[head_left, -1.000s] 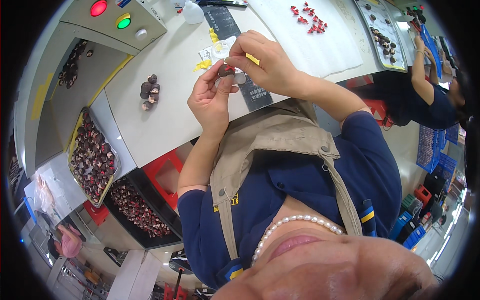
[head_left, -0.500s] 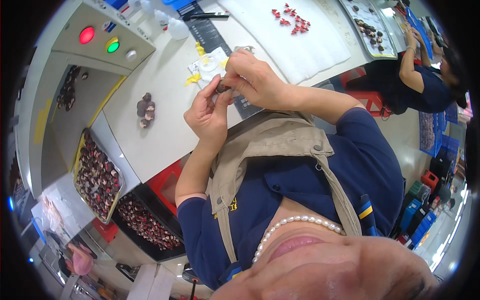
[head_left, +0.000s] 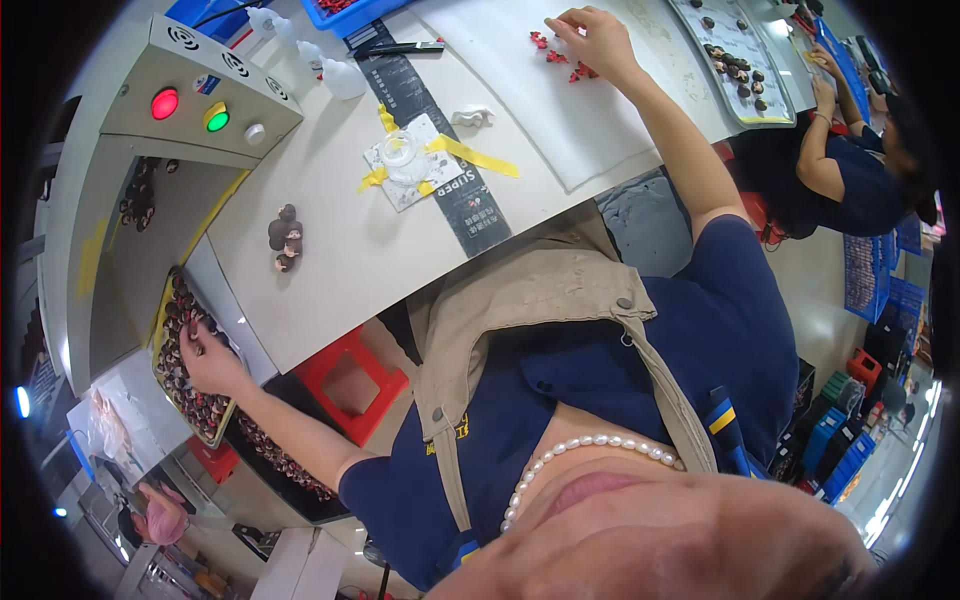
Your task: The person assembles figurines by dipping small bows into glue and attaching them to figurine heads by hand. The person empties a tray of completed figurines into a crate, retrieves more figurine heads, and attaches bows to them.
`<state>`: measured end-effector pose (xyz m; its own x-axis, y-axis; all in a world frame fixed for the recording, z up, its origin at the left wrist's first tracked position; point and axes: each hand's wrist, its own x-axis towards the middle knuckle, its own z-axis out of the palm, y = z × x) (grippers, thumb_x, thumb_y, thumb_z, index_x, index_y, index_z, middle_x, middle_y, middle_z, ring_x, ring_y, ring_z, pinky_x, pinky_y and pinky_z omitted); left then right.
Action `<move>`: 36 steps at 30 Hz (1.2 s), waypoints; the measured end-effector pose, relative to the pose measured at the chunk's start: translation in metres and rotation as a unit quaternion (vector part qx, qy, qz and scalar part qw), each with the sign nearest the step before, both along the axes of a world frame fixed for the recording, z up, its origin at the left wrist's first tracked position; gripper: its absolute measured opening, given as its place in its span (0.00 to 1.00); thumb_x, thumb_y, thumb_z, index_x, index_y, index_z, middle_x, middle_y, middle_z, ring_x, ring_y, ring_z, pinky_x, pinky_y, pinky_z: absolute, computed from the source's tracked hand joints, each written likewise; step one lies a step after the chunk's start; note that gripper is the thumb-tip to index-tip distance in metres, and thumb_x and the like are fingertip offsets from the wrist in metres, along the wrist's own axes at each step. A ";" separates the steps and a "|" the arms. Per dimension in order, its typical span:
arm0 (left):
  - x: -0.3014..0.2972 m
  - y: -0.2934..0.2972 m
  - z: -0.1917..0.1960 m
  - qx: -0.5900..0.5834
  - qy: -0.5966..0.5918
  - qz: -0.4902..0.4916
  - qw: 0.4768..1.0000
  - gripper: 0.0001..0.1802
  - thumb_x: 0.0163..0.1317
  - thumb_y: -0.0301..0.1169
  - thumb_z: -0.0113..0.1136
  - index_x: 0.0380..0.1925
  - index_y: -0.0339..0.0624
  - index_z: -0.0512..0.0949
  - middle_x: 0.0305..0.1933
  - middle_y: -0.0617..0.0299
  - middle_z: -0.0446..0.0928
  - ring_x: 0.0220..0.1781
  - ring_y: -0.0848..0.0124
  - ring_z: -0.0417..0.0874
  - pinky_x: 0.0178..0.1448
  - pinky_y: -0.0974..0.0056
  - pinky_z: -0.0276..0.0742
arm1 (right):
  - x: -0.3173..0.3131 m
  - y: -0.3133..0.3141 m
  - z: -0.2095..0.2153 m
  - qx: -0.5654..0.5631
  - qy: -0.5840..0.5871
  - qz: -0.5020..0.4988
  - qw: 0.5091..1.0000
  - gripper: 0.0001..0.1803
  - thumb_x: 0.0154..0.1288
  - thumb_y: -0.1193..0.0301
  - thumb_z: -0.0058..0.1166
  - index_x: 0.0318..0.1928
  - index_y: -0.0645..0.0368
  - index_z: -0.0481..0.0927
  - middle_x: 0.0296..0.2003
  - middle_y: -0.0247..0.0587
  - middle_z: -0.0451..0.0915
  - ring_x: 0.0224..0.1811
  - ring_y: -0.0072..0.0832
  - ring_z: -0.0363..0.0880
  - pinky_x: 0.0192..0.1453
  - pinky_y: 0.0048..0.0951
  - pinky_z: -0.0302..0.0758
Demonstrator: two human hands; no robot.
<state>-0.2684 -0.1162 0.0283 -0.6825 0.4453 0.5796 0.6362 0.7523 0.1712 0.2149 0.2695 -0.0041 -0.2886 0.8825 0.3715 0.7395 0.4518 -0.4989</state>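
My left hand point(head_left: 207, 364) reaches down to the lower left into a yellow-rimmed tray point(head_left: 160, 330) heaped with small dark brown pieces. Its fingers are curled among them, and I cannot tell whether they hold one. My right hand point(head_left: 597, 42) stretches to the far side of the white table. Its fingertips rest on a few small red pieces point(head_left: 560, 58) lying on a white mat point(head_left: 600, 120). Between the hands, a clear round dish point(head_left: 405, 160) is fixed to the table with yellow tape.
A small pile of brown figures point(head_left: 285, 240) lies on the table's left part. A grey control box point(head_left: 200, 95) with red and green lights stands behind it, beside white squeeze bottles point(head_left: 340, 75). A red stool point(head_left: 350, 375) sits under the table. Another person point(head_left: 850, 170) works at the right by a tray point(head_left: 740, 60).
Both hands were together over the taped dish, working a small piece. They have parted: the left went down to the brown-piece tray, the right out to the red pieces.
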 end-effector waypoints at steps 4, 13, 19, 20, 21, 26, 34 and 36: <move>-0.095 -0.050 -0.021 -0.093 0.043 0.087 0.991 0.18 0.54 0.46 0.57 0.41 0.51 0.81 0.37 0.56 0.81 0.38 0.55 0.82 0.40 0.54 0.75 | -0.024 0.000 -0.013 0.106 -0.147 0.113 0.977 0.08 0.60 0.69 0.54 0.37 0.56 0.80 0.30 0.40 0.81 0.34 0.29 0.78 0.40 0.30 0.74; -0.012 0.038 -0.007 -0.029 -0.221 -0.263 0.939 0.17 0.53 0.37 0.62 0.44 0.49 0.79 0.35 0.57 0.81 0.38 0.64 0.81 0.46 0.64 0.73 | -0.048 -0.008 -0.010 -0.085 -0.133 0.154 0.975 0.09 0.61 0.72 0.50 0.42 0.60 0.75 0.29 0.43 0.79 0.31 0.30 0.77 0.37 0.29 0.72; 0.007 0.056 -0.020 -0.122 -0.310 -0.381 0.862 0.16 0.53 0.30 0.60 0.44 0.48 0.79 0.42 0.57 0.79 0.44 0.67 0.79 0.50 0.66 0.71 | -0.080 -0.068 0.015 -0.185 0.026 0.135 0.973 0.10 0.66 0.68 0.49 0.44 0.58 0.76 0.29 0.32 0.77 0.32 0.19 0.72 0.38 0.21 0.70; 0.009 0.057 -0.020 -0.123 -0.312 -0.382 0.861 0.16 0.53 0.30 0.60 0.44 0.48 0.79 0.42 0.57 0.79 0.44 0.67 0.79 0.50 0.66 0.71 | -0.080 -0.077 0.014 -0.186 0.025 0.133 0.973 0.10 0.66 0.68 0.49 0.44 0.58 0.76 0.29 0.32 0.77 0.32 0.19 0.72 0.38 0.21 0.70; 0.014 0.057 -0.019 -0.060 -0.343 -0.364 0.864 0.15 0.56 0.30 0.59 0.45 0.46 0.78 0.43 0.58 0.79 0.45 0.69 0.79 0.49 0.66 0.71 | -0.079 -0.086 0.011 -0.188 0.077 0.181 0.962 0.09 0.66 0.69 0.50 0.43 0.58 0.76 0.29 0.29 0.76 0.32 0.17 0.71 0.39 0.19 0.69; 0.054 0.056 -0.022 0.245 -0.548 -0.369 0.709 0.15 0.65 0.30 0.50 0.50 0.39 0.73 0.47 0.57 0.77 0.50 0.72 0.77 0.48 0.67 0.74 | -0.079 -0.116 -0.003 -0.356 0.272 0.272 0.852 0.09 0.68 0.69 0.48 0.44 0.60 0.75 0.34 0.28 0.75 0.37 0.13 0.71 0.44 0.16 0.69; 0.112 0.061 -0.038 0.387 -0.768 -0.360 0.361 0.17 0.69 0.30 0.42 0.56 0.38 0.65 0.55 0.47 0.70 0.47 0.75 0.77 0.47 0.73 0.79 | -0.100 -0.154 0.012 -0.414 0.236 0.318 0.820 0.09 0.65 0.70 0.52 0.42 0.62 0.74 0.35 0.33 0.78 0.38 0.16 0.75 0.44 0.18 0.72; 0.130 0.062 -0.039 0.390 -0.778 -0.360 0.336 0.17 0.69 0.31 0.42 0.56 0.38 0.66 0.55 0.47 0.71 0.45 0.77 0.77 0.42 0.77 0.77 | -0.105 -0.161 0.010 -0.413 0.225 0.325 0.820 0.10 0.63 0.70 0.54 0.41 0.62 0.75 0.35 0.35 0.79 0.37 0.17 0.77 0.43 0.17 0.74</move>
<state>-0.1380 -0.0543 -0.0103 -0.3069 0.9466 -0.0984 -0.7112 -0.1594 0.6847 0.1100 0.1085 0.0054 -0.7961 0.6001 -0.0779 0.1330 0.0478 -0.9900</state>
